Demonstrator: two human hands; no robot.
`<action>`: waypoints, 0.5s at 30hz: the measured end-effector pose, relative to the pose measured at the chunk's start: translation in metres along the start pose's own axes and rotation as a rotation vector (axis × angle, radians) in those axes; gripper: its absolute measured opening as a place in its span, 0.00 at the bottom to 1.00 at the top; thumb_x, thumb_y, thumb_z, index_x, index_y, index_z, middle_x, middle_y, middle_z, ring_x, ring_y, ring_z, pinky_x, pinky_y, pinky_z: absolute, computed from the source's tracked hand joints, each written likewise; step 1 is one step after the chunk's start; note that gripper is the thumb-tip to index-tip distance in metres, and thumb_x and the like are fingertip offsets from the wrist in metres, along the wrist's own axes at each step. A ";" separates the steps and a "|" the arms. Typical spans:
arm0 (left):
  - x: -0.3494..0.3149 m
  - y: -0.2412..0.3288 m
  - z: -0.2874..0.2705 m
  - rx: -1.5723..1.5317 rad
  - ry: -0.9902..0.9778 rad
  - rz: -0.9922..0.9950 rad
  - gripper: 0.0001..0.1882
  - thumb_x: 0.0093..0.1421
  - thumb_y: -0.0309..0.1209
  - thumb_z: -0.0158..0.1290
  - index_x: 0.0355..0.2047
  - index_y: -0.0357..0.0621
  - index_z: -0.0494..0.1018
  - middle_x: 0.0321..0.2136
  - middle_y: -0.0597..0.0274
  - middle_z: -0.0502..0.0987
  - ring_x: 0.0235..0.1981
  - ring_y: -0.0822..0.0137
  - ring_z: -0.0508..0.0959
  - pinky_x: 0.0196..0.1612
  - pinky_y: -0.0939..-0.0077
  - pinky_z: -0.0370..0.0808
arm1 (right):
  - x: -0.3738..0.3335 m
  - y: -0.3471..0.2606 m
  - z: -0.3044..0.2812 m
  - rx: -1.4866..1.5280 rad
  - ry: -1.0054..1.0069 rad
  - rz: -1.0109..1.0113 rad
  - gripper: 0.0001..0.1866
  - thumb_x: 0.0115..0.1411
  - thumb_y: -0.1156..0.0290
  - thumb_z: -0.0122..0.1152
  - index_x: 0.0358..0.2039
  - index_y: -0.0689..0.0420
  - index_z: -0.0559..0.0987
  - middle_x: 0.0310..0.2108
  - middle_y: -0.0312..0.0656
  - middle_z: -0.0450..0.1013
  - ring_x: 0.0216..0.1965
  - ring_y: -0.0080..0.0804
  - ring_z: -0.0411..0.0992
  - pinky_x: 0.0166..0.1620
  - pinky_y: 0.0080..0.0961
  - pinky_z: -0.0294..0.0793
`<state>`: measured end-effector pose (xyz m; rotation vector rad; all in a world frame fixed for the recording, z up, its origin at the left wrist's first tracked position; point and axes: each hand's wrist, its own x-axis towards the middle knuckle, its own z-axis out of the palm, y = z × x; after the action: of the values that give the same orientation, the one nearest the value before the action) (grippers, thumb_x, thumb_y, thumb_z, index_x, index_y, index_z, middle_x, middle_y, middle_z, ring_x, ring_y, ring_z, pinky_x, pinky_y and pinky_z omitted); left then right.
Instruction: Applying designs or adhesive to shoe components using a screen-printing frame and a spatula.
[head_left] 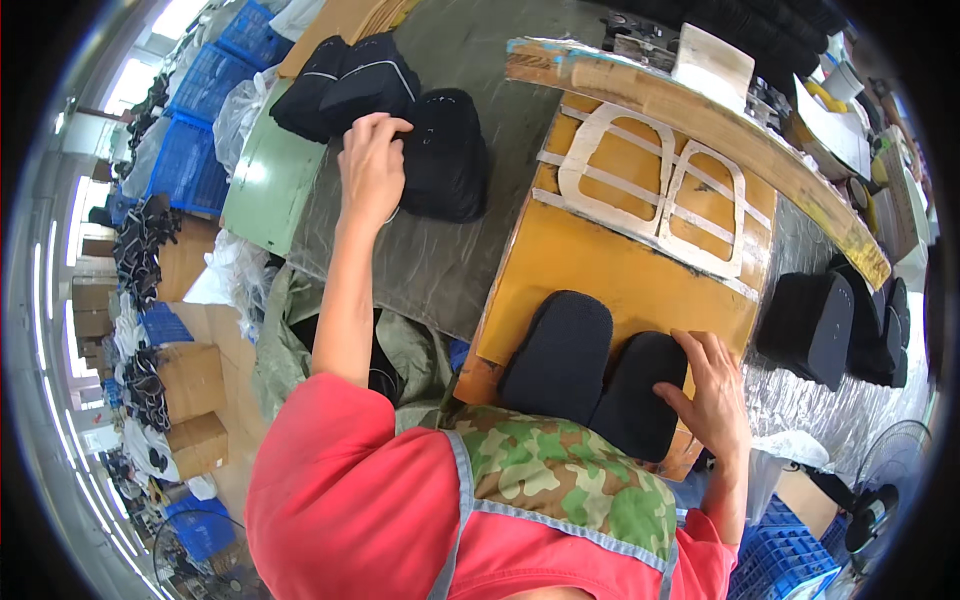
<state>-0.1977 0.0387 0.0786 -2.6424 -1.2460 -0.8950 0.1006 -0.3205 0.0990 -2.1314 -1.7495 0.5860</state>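
Note:
Two stacks of black, round-ended pads lie side by side on the orange board near my body: the left stack (555, 355) and the right stack (635, 400). My right hand (712, 390) grips the right stack's outer edge, thumb on top. Farther off at the left, my left hand (374, 165) has its fingers curled beside a taller black pad stack (448, 150). Whatever its fingertips pinch is hidden. Just beyond it are black pad bundles (365, 80) with a pale band around them.
A white frame with two rounded openings (660, 222) lies on the orange board (520, 270). Behind it runs a curved wooden bar (640, 85). More black stacks (805, 325) stand at the right, near a fan (885, 490). Blue crates (190, 165) line the left.

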 end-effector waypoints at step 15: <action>-0.107 0.166 -0.011 -0.645 -0.767 0.278 0.34 0.53 0.23 0.57 0.61 0.40 0.61 0.57 0.49 0.63 0.59 0.49 0.64 0.62 0.56 0.59 | 0.000 0.016 0.015 0.079 0.175 -0.135 0.12 0.50 0.74 0.67 0.36 0.57 0.76 0.35 0.41 0.75 0.40 0.41 0.74 0.49 0.35 0.70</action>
<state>-0.1350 -0.1476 0.0569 -3.7674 -0.6708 -0.2337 0.1066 -0.3242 0.0787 -1.9307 -1.7276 0.4117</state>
